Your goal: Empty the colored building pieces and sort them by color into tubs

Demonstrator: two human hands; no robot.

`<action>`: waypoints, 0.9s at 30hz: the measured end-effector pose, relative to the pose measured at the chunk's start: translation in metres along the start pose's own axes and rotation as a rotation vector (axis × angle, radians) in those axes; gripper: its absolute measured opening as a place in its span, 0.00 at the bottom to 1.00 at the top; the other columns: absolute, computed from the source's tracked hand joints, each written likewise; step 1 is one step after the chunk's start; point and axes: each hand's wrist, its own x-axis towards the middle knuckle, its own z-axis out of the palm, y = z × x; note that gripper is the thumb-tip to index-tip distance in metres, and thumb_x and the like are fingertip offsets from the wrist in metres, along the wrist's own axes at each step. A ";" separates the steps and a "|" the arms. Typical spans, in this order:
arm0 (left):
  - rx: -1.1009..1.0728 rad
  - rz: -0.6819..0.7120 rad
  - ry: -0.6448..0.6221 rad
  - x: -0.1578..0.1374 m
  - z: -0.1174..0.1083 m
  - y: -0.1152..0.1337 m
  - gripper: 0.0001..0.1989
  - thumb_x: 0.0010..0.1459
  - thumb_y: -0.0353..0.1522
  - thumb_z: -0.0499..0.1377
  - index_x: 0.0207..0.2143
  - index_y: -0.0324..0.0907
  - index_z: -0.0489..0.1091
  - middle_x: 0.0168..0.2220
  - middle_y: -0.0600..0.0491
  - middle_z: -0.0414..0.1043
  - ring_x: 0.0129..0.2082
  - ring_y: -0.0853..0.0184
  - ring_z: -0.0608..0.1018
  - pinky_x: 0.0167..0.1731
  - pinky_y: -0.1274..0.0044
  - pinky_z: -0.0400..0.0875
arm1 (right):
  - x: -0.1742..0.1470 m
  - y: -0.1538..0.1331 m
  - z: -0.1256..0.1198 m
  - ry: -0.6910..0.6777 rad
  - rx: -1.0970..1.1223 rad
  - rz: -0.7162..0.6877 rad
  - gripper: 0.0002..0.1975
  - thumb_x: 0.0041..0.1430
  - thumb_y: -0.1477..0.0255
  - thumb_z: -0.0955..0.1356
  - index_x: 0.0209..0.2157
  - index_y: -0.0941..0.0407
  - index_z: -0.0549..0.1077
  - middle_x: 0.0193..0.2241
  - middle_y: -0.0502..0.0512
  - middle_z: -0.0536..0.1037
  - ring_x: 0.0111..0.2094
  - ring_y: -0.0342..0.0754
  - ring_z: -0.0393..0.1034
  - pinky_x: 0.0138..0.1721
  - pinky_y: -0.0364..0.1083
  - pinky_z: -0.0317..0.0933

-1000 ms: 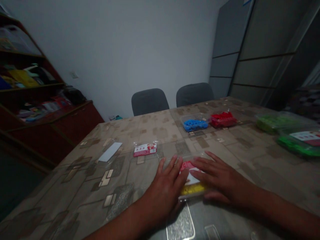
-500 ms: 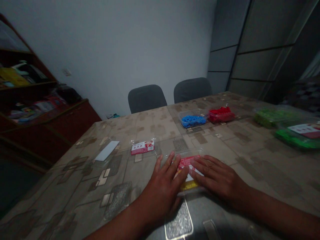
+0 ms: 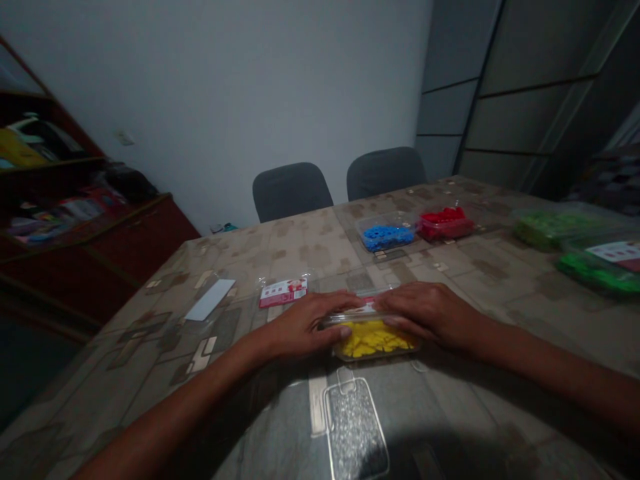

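Observation:
A clear plastic box of yellow pieces (image 3: 377, 340) is in front of me near the middle of the table, its yellow side facing me. My left hand (image 3: 315, 323) grips its left end, the thumb along the front wall and the fingers over the lid. Around the right end curls my right hand (image 3: 435, 310), its fingers on the lid and front edge. Between the hands part of a red and white label shows on top. The hands hide both ends of the box; whether its base touches the table I cannot tell.
Farther back stand open boxes of blue pieces (image 3: 387, 237) and red pieces (image 3: 445, 223). On the right are boxes of green pieces (image 3: 600, 272). A clear lid with a label (image 3: 283, 292) and another with a white card (image 3: 210, 300) lie left. Two chairs (image 3: 293, 192) stand behind the table.
My hands have moved from lying flat on top of the box to gripping its two ends. More of the box's yellow front now shows, and less of its label.

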 end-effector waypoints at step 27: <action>0.389 0.042 -0.008 -0.036 0.043 0.020 0.35 0.55 0.33 0.60 0.64 0.46 0.53 0.69 0.39 0.45 0.69 0.47 0.46 0.64 0.50 0.37 | -0.043 -0.029 0.022 0.057 -0.146 -0.081 0.12 0.64 0.70 0.64 0.47 0.58 0.71 0.52 0.67 0.75 0.55 0.59 0.67 0.54 0.61 0.63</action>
